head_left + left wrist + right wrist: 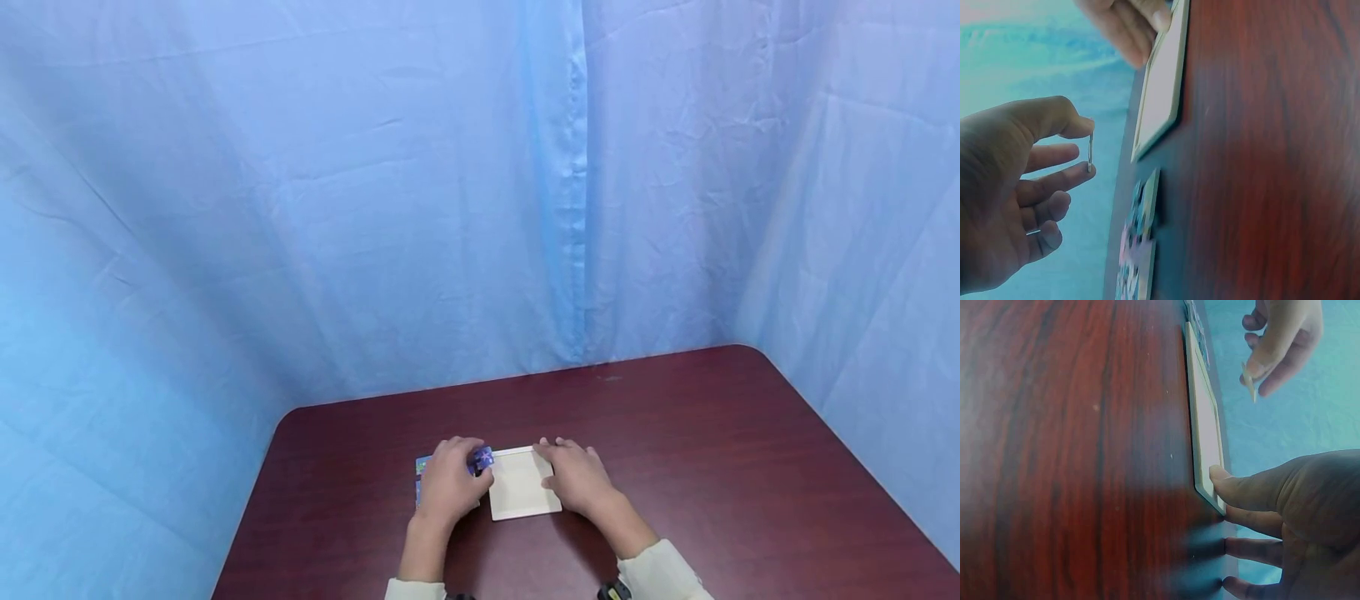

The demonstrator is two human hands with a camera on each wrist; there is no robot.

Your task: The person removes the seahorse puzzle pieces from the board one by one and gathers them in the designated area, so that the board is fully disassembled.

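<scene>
Dark red wood tabletop [675,467] carries everything near its front edge. Leftmost, loose colourful puzzle pieces [1138,250] lie flat, not yet placed. Above them the left hand [448,486] pinches one thin puzzle piece [1090,152] between thumb and fingertip, clear of the wood. Just right lies the cream tray [521,492], its inside bare as far as shown. The right hand [576,477] rests straight fingers on its right edge, steadying it.

Glossy wood table [675,467] (reddish), creased cloth backdrop [375,208]
</scene>
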